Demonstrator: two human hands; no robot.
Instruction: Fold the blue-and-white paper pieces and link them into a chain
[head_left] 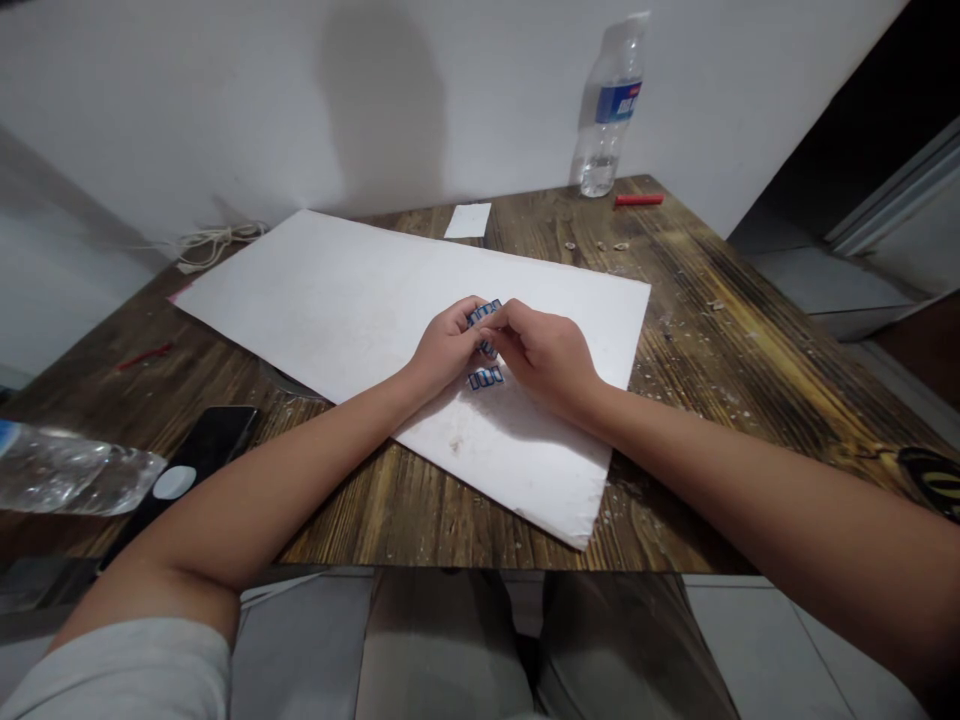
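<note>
Both my hands meet above a white board on the wooden table. Between them is a small piece with dark blue, box-like outlines, partly covered by my fingers. My left hand is closed around its left side. From the right, my right hand pinches at the same piece with thumb and forefinger. Just below the hands shows a matching row of blue-outlined boxes; whether it is joined to the held piece I cannot tell.
A water bottle stands at the back by a red tube. A white paper piece lies behind the board. At left are a cable, a black phone and a lying bottle. Crumbs dot the right side.
</note>
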